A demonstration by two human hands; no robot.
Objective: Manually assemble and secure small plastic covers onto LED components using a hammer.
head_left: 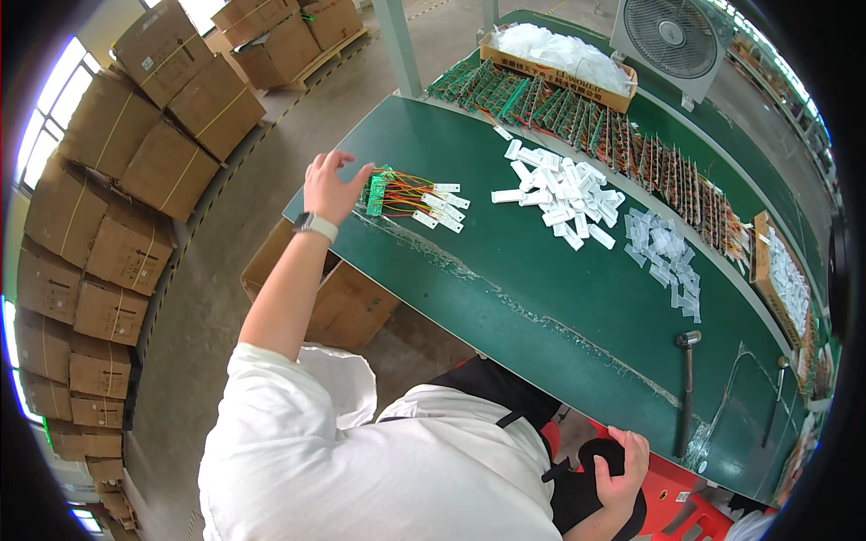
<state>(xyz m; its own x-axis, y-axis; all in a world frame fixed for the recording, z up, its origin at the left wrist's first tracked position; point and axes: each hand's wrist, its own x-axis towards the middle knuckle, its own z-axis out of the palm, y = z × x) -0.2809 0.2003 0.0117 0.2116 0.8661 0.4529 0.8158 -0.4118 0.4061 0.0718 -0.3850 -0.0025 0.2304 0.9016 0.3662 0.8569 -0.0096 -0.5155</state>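
Your left hand (331, 187) is stretched out over the far-left corner of the green worktop (541, 298), fingers spread and loose, grip empty. Its fingertips sit just beside a small green circuit board (376, 192), whose red and orange wires fan out to white connectors (442, 207). Whether skin touches board, you cannot tell. Your right hand (624, 469) is down at your lap, curled around a black object (603, 453). A hammer (687, 379) lies on the worktop's near edge.

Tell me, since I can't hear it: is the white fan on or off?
Cannot tell. The white fan stands upright, grille facing the table; blades look indistinct.
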